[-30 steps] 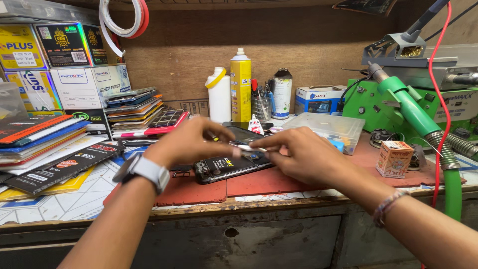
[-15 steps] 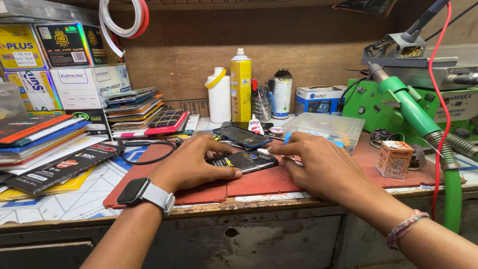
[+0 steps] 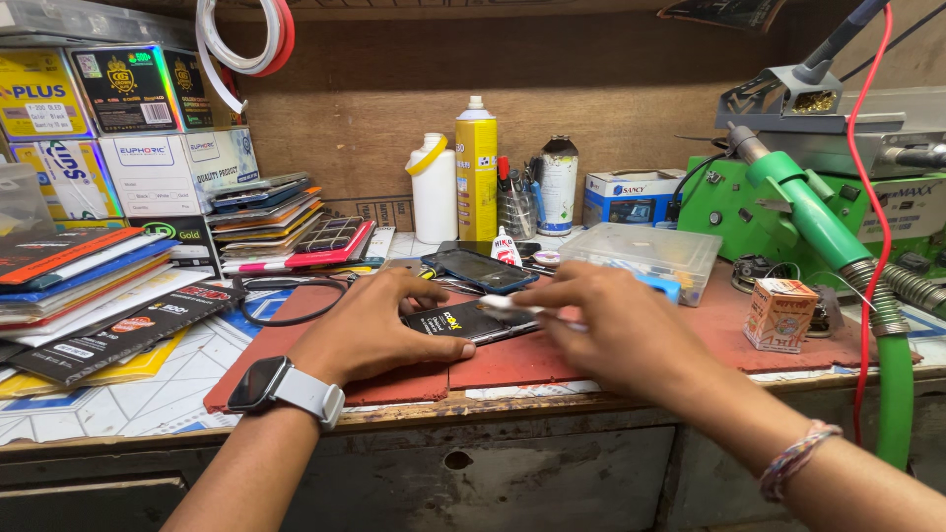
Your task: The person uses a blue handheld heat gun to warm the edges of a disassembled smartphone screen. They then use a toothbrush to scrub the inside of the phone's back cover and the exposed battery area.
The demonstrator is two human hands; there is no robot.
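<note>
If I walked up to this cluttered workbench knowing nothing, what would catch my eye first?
Probably the two bare hands at the centre: the left hand, a watch on its wrist, presses down a flat black phone-like device on the worn red mat, while the right hand holds a slim white tool over it. To the right stands a bright green machine with a thick green hose. At the back wall, a tall yellow spray can stands out.

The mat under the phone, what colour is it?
Red mat, worn at the edges, seen in the head view.
</note>
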